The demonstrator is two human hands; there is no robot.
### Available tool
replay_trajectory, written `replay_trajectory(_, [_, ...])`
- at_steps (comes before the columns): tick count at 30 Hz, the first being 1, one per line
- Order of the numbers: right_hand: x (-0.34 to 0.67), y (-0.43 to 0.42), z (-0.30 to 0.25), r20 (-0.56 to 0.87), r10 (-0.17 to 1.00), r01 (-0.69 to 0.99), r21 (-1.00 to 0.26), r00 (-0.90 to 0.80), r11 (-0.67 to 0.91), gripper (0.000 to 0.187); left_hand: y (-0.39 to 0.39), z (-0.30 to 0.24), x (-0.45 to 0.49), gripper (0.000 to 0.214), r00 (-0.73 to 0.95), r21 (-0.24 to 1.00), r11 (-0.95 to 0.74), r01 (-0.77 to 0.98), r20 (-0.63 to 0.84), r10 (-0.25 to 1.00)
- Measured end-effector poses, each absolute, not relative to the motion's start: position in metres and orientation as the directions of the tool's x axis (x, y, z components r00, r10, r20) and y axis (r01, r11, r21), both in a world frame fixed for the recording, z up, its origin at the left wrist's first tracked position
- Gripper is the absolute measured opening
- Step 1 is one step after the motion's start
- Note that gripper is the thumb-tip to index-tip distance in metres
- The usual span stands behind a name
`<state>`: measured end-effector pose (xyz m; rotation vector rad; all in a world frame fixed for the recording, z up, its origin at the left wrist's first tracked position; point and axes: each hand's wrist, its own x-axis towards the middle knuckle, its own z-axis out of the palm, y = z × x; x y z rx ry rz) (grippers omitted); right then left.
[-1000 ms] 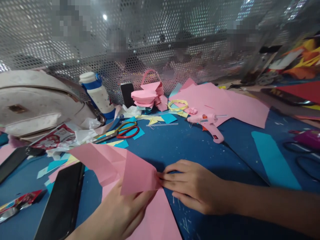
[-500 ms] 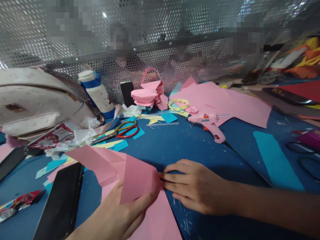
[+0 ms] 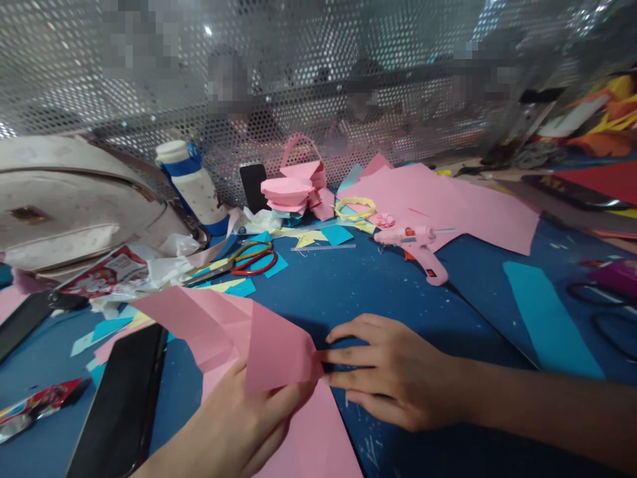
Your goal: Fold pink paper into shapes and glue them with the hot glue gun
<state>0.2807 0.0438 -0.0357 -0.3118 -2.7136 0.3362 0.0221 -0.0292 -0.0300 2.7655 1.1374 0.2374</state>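
A folded sheet of pink paper (image 3: 281,345) stands creased and bent in front of me, with another flat stretch of pink paper (image 3: 313,438) beneath it. My left hand (image 3: 249,411) grips the folded piece from below, its thumb hidden behind the front flap and its fingers along the lower edge. My right hand (image 3: 393,372) lies palm down on the blue table, fingers stretched and slightly apart. Its middle fingertips touch the right-hand corner of the folded paper, beside the left fingertips.
A pink glue gun (image 3: 415,245) lies beyond my right hand, its cord running rightward. Scissors (image 3: 239,262) rest among paper scraps. A black phone (image 3: 117,405) is at left. Behind stand a bottle (image 3: 192,186), a backpack (image 3: 74,199) and a pink paper basket (image 3: 298,186). A blue strip (image 3: 550,322) lies right.
The right hand's fingers have shifted slightly at the paper's corner, and the folded flap has tilted a little. My left hand keeps its grip in nearly the same place.
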Motion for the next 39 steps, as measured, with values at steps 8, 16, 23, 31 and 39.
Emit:
replay_trajectory(8, [0.280,0.046,-0.044,0.341,0.336,0.256,-0.257,-0.878,0.932,0.030,-0.029,-0.029,0.023,0.048,0.692,0.195,-0.695,0.693,0.095,0.716])
replay_trajectory(16, [0.277,0.045,-0.046,0.342,0.356,0.306,-0.192,-0.869,0.932,0.031,-0.032,-0.033,0.019,0.045,0.676,0.145,-0.703,0.696,0.197,0.710])
replay_trajectory(23, [0.274,0.045,-0.048,0.303,0.386,0.345,-0.180,-0.871,0.921,0.035,-0.029,-0.030,0.021,0.047,0.702,0.146,-0.719,0.679,0.160,0.694])
replay_trajectory(31, [0.271,0.045,-0.047,0.274,0.421,0.376,-0.201,-0.865,0.904,0.046,-0.020,-0.033,0.025,0.045,0.749,0.073,-0.782,0.620,0.244,0.616])
replay_trajectory(39, [0.273,0.049,-0.045,0.294,0.362,0.337,-0.133,-0.885,0.932,0.044,-0.017,-0.033,0.025,0.035,0.762,0.074,-0.794,0.603,0.242,0.601])
